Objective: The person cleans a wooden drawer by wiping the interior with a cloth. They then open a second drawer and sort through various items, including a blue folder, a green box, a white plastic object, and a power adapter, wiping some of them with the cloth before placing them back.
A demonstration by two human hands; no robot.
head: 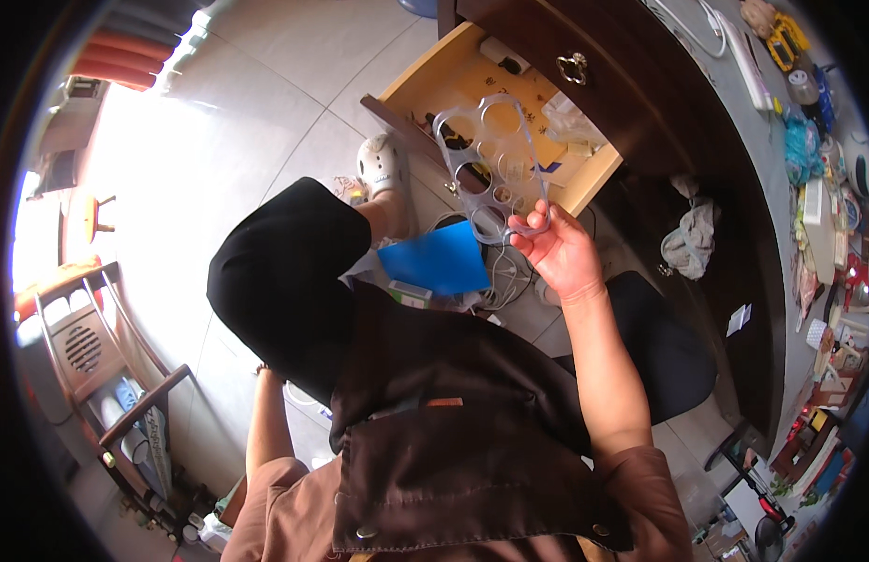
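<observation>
A clear plastic holder with several round holes (492, 105) is pinched at its lower edge by the fingers of my right hand (561, 256). The holder is raised in front of an open drawer (399, 81) and seen partly through it. Inside the drawer are a white object (504, 55), a crumpled clear plastic bag (573, 118) and some dark items. Down beside my bent knee my left forearm (267, 425) reaches towards the floor; the left hand itself is hidden behind the black-clad leg.
Below the drawer lie a blue sheet (438, 260), a green and white box (410, 293) and tangled white cables (506, 281). A grey cloth (689, 239) hangs on the dark cabinet. Its top (771, 161) carries much clutter. A wooden chair (83, 348) stands at left.
</observation>
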